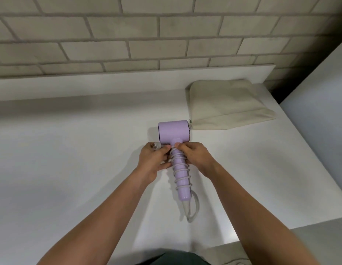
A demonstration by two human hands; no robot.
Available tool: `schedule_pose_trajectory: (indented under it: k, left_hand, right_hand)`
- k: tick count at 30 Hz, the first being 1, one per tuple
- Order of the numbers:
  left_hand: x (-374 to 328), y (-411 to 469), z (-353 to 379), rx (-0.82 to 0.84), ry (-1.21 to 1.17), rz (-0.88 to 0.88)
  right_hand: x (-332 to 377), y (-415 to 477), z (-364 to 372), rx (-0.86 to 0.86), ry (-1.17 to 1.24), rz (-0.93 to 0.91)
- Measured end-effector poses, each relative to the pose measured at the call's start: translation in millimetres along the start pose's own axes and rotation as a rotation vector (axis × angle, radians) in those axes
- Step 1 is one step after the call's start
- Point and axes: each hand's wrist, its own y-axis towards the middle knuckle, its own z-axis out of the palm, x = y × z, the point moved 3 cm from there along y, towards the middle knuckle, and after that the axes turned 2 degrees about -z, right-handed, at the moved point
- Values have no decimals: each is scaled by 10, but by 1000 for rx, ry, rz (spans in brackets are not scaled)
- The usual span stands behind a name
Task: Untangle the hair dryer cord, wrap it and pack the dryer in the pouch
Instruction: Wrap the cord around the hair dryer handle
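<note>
Wrapping looks nearly done: the cord [180,170] spirals up the handle of the dryer [173,133], lying mid-counter [70,150]. Next, the plug [156,146] end needs tucking so the coils hold, then on to the pouch [227,106] at 2 o'clock. Left hand [154,161] curls round the plug; right hand [195,156] pinches cord at the handle's top

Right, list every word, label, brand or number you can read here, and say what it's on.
No readable text anywhere.
The small tag at the corner of the pouch: too small to read.
The hair dryer and its cord: no lettering visible.
</note>
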Motion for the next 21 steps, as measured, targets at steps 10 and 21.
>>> schedule_pose_trajectory:
  k: [10, 21]
  left_hand:
    - [2, 161, -284, -111, 632, 361]
    - [67, 58, -329, -237, 1105, 529]
  right_hand:
    - [-56, -130, 78, -286, -65, -16]
    - [-35, -339, -115, -139, -204, -141]
